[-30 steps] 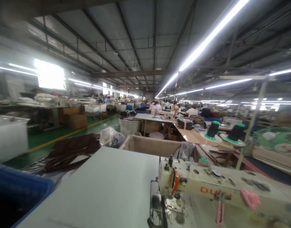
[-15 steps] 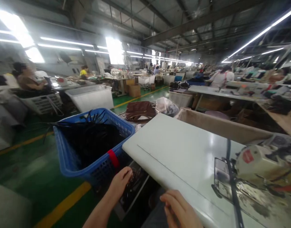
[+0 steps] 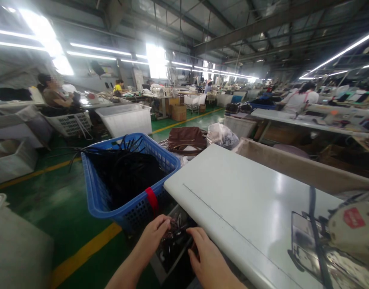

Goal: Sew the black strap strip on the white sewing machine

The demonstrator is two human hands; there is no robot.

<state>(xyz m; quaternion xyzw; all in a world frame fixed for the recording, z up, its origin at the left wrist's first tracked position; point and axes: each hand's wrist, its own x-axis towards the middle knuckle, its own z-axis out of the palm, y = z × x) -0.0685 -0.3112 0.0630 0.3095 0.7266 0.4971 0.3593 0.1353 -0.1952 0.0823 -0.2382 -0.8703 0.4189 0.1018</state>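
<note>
Rows of sewing tables run back under long strip lights, with a green floor (image 3: 61, 200) and its yellow line on the left. Closest in, the white table (image 3: 256, 204) fills the right side and a blue basket (image 3: 112, 200) of dark straps stands just beside its left edge.

Both hands now reach into a small tray (image 3: 172, 245) of dark, shiny pieces (image 3: 174, 235) tucked below the table's corner, between the basket and the table. The left hand (image 3: 154, 235) sits where it was half a second ago, fingers curled down onto the pieces. The right hand (image 3: 210, 261) has changed most – before it hung back by the table edge, and now it has come forward so its fingertips touch the same heap, close to the left hand. Whether either hand actually pinches a piece I cannot tell – the fingers hide it.

At the far right the sewing machine (image 3: 353, 228) has slid nearer the frame edge, as the view has shifted a little to the left since then.
</note>
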